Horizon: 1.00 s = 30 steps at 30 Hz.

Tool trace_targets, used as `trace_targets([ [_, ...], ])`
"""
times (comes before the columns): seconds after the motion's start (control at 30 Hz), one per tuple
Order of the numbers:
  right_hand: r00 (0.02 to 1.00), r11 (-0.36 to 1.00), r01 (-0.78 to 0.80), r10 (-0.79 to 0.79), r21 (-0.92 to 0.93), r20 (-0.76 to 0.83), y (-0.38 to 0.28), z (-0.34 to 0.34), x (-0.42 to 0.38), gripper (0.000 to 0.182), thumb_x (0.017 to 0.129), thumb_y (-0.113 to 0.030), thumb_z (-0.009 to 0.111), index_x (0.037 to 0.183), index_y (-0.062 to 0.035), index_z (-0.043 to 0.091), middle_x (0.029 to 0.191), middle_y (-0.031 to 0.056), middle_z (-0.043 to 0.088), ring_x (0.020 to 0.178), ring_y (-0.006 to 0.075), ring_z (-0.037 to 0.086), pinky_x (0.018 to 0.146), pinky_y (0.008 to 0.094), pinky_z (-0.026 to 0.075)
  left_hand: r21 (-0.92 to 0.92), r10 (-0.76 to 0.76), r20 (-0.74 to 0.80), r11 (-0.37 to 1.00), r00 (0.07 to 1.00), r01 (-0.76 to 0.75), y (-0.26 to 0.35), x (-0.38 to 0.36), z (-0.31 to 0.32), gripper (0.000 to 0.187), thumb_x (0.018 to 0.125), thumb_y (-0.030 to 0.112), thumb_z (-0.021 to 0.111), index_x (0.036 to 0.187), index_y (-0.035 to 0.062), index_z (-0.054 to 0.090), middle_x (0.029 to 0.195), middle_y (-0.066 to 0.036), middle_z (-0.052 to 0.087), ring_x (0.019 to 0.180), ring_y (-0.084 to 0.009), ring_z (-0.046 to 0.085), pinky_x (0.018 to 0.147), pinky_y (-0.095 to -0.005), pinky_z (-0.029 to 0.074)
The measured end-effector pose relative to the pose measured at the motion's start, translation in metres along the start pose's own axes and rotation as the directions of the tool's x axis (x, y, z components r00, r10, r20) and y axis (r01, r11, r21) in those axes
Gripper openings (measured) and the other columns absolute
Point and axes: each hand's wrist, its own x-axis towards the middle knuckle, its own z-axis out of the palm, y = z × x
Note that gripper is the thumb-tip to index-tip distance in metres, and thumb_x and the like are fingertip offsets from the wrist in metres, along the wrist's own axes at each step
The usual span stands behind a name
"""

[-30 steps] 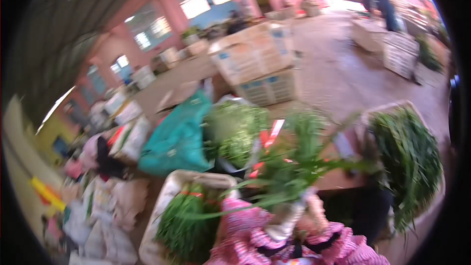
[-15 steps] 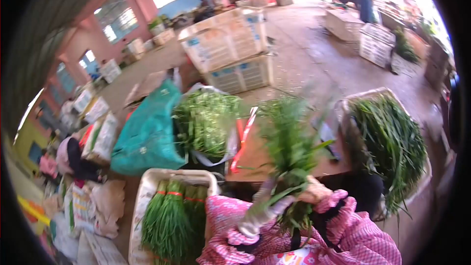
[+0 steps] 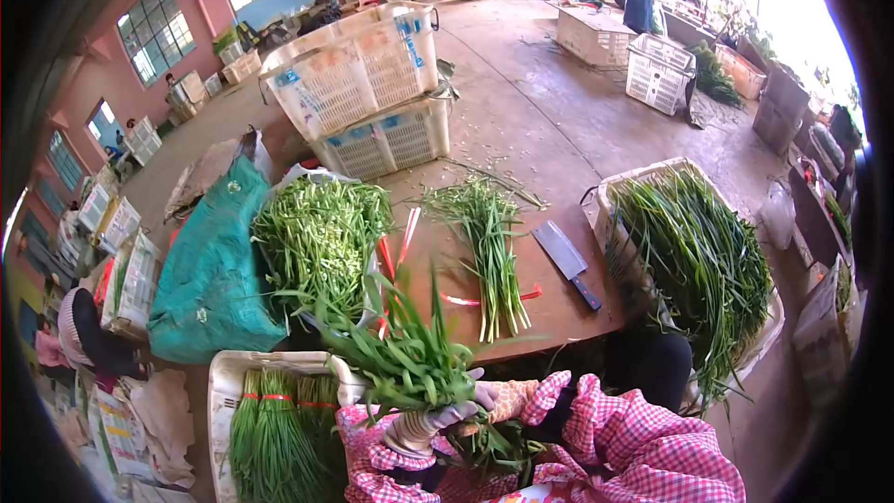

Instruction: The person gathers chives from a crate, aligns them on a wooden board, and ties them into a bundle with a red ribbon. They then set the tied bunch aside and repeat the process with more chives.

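Note:
My left hand (image 3: 430, 421), in a pale glove, is wrapped round a bunch of leafy greens (image 3: 410, 363) near my lap. Close beside it, my right hand (image 3: 498, 401) is closed on the same bunch. The leaves point up and left, with more greenery hanging below the hands. On the brown board (image 3: 568, 317) ahead lie long green stalks (image 3: 494, 251) across a red tie (image 3: 461, 300). To their right rests a cleaver (image 3: 566, 256) with a dark handle. Red and white strips (image 3: 406, 237) lie at the board's left.
Left of the board are a bag of cut greens (image 3: 321, 242) and a teal sack (image 3: 219, 270). A crate (image 3: 223, 391) holds tied bundles (image 3: 279, 428). At right stands a crate of loose greens (image 3: 694, 261). Stacked crates (image 3: 358, 65) stand ahead; people are in the background.
The bunch in my hands has swung from upright to leaning left, and both hands have moved left and lower. The view has shifted, showing the board's stalks and cleaver more clearly.

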Motion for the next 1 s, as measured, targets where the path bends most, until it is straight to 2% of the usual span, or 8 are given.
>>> trace_targets([
  [0.07,0.999,0.981,-0.005,-0.001,-0.195,-0.033,-0.055,-0.040,0.012,0.055,0.080,-0.042,0.071,0.118,-0.0047,0.056,0.106,0.0131,0.061,0.098,0.0288,0.060,0.085,0.0420,0.049,-0.008,0.013,-0.003,1.000,1.000,-0.013,-0.006,0.012,-0.005,0.024,0.085,0.025,0.065,0.091,0.0020,0.070,0.088,-0.012,0.069,0.098,-0.0279,0.064,0.112,-0.0516,0.022],
  [0.1,0.914,0.955,-0.228,0.276,-0.188,0.297,-0.030,-0.056,0.006,0.072,0.081,-0.049,0.069,0.135,-0.0064,0.044,0.129,0.0139,0.055,0.116,0.0301,0.054,0.097,0.0419,0.043,-0.049,0.044,-0.074,0.998,0.996,-0.048,-0.008,0.020,-0.003,0.024,0.084,0.024,0.066,0.088,0.0002,0.069,0.085,-0.012,0.068,0.090,-0.0262,0.065,0.110,-0.0520,0.027],
  [0.23,0.836,0.789,-0.506,0.549,-0.348,0.028,-0.079,-0.140,0.003,0.044,0.081,-0.037,0.069,0.115,-0.0089,0.063,0.103,0.0158,0.067,0.099,0.0305,0.063,0.086,0.0381,0.049,-0.213,-0.105,-0.318,0.976,0.942,0.037,-0.033,0.039,-0.018,0.016,0.085,0.015,0.064,0.086,-0.0002,0.066,0.081,-0.011,0.067,0.077,-0.0216,0.064,0.097,-0.0446,0.045],
  [0.33,0.759,0.699,-0.644,0.535,-0.311,-0.370,-0.048,-0.199,-0.007,0.026,0.082,-0.024,0.068,0.102,-0.0080,0.069,0.089,0.0139,0.069,0.083,0.0294,0.067,0.075,0.0374,0.052,-0.534,-0.416,-0.503,0.839,0.758,0.106,-0.037,0.075,-0.017,0.013,0.088,0.018,0.065,0.090,0.0058,0.063,0.076,-0.004,0.064,0.066,-0.0160,0.062,0.062,-0.0300,0.052],
  [0.6,0.605,0.417,-0.789,0.393,-0.452,-0.693,0.046,-0.324,0.023,0.027,0.082,-0.025,0.067,0.100,-0.0046,0.068,0.086,0.0187,0.068,0.081,0.0328,0.067,0.074,0.0395,0.052,-0.808,-0.701,-0.163,0.499,0.695,0.313,-0.081,0.148,-0.059,0.025,0.091,0.020,0.061,0.103,-0.0015,0.064,0.079,-0.006,0.066,0.068,-0.0168,0.064,0.063,-0.0299,0.055],
  [0.67,0.556,0.355,-0.830,0.456,-0.430,-0.695,0.069,-0.340,0.025,0.033,0.081,-0.029,0.068,0.105,-0.0063,0.067,0.092,0.0195,0.068,0.089,0.0356,0.066,0.078,0.0423,0.051,-0.962,-0.658,0.016,0.194,0.753,0.190,-0.098,0.159,-0.061,0.028,0.090,0.015,0.057,0.110,-0.0047,0.061,0.088,-0.012,0.069,0.074,-0.0199,0.067,0.069,-0.0340,0.057],
  [0.77,0.508,0.157,-0.837,0.578,-0.524,-0.638,0.089,-0.353,0.032,0.036,0.080,-0.037,0.066,0.098,-0.0050,0.066,0.092,0.0195,0.066,0.091,0.0360,0.063,0.080,0.0442,0.049,-0.960,-0.598,0.046,0.195,0.800,0.200,-0.116,0.171,-0.067,0.041,0.088,0.014,0.057,0.125,-0.0046,0.052,0.093,-0.013,0.069,0.079,-0.0198,0.067,0.074,-0.0359,0.056],
  [1.0,0.449,0.232,-0.870,0.734,-0.434,-0.509,0.122,-0.362,0.035,0.035,0.082,-0.038,0.064,0.094,-0.0058,0.068,0.089,0.0187,0.067,0.090,0.0364,0.063,0.081,0.0453,0.049,-0.954,-0.583,0.149,0.127,0.799,0.271,-0.144,0.196,-0.082,0.051,0.087,0.012,0.057,0.135,-0.0024,0.044,0.123,-0.014,0.059,0.100,-0.0217,0.063,0.089,-0.0373,0.051],
])
